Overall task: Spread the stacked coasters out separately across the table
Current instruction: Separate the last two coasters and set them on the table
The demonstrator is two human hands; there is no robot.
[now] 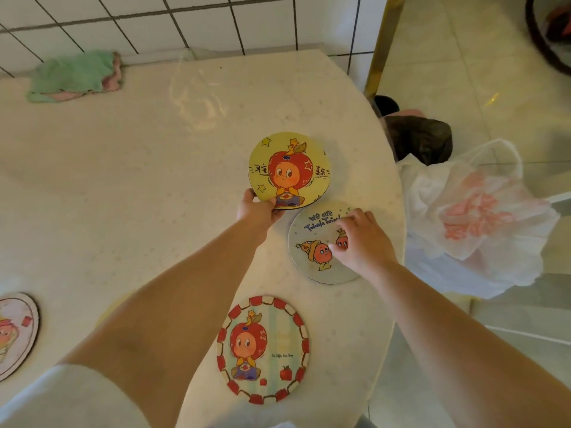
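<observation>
A yellow round coaster (289,169) with an apple-headed figure is held by its near edge in my left hand (258,208), tilted slightly above the table. Just right of it a grey coaster (315,242) reading "we are Twinkle" lies flat near the table's right edge, and my right hand (360,239) rests on it with fingertips pressing its face. Nearer me lies a coaster with a red-checked rim (262,349), flat and apart from the others. A pink coaster (15,333) lies at the left edge of view, partly cut off.
The pale stone table (139,180) curves away on its right side. A green and pink cloth (74,75) lies at the back left by the tiled wall. Beside the table on the right floor are a white plastic bag (472,223) and a dark bag (420,137).
</observation>
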